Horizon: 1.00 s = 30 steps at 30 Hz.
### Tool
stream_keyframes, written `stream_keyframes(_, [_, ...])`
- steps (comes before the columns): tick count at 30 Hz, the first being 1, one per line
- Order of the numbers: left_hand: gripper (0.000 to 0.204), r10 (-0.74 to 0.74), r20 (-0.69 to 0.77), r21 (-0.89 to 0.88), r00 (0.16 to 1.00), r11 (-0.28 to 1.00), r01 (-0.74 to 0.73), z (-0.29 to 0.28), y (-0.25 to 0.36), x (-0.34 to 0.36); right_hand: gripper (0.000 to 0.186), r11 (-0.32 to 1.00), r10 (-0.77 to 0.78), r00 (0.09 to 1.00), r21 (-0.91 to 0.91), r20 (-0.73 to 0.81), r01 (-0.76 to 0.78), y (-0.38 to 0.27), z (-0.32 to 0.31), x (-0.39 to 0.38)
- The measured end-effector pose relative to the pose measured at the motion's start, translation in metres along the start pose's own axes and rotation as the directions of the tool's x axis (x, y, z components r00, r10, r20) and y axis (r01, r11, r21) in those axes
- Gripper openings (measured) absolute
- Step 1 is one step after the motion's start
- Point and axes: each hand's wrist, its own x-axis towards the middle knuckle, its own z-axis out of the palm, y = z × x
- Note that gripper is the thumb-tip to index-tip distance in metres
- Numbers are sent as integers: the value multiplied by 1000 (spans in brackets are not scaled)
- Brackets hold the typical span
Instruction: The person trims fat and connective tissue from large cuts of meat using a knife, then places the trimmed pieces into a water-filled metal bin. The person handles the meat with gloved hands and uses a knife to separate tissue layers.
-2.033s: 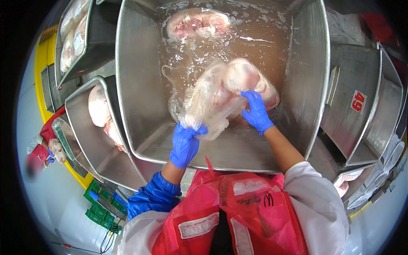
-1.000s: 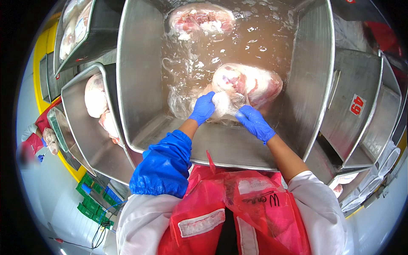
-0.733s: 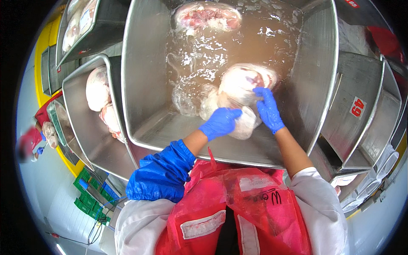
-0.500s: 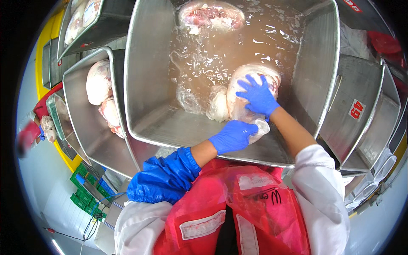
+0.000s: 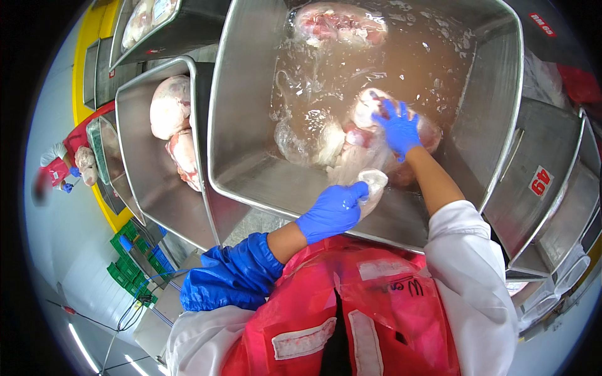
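Note:
My blue-gloved left hand (image 5: 331, 212) is closed around the gathered end of a clear plastic bag (image 5: 374, 180) at the near side of a deep metal tub (image 5: 241, 103). The bag stretches from there toward a large pale piece of meat (image 5: 364, 110), partly under murky brownish water. On the meat's right part rests my right hand (image 5: 402, 131), also gloved in blue, its fingers spread. Loose clear plastic (image 5: 290, 141) floats left of the meat. Another large piece of meat (image 5: 342, 24) lies in the water at the far side. The submerged underside of the nearer meat is hidden.
To the left, a metal bin (image 5: 141, 135) holds two pieces of meat (image 5: 170, 106). More metal bins (image 5: 523, 169) stand close on the right. Green crates (image 5: 125, 269) are at lower left. A person in a red apron (image 5: 59, 170) works at far left.
The nearer meat has turned over beneath my right hand, showing a different side. My left hand still grips the bag end. The whole view has shifted, with the tub now further right.

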Motion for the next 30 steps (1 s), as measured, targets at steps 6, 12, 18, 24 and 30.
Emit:
stream_keyframes(6, [20,-221,204,155,954,969,192,-17,-25,-4,27,925,-340,901,270,268,268,-22,-4,-28])
stream_keyframes(12, [28,-382,3,-116,924,918,380,-18,-110,13,17,813,-68,998,580,-5,58,-49,46,-51])
stream_keyframes(18, [30,-481,295,-594,826,584,553,74,-160,105,17,703,-28,999,711,-19,33,-77,14,-80])
stream_keyframes(24, [28,-188,404,289,895,955,71,127,-177,143,17,791,-97,988,594,-118,149,-81,-14,-100])
stream_keyframes(30, [21,-312,49,-214,949,924,316,131,-178,135,24,746,-37,991,656,-130,114,-26,-11,-77])
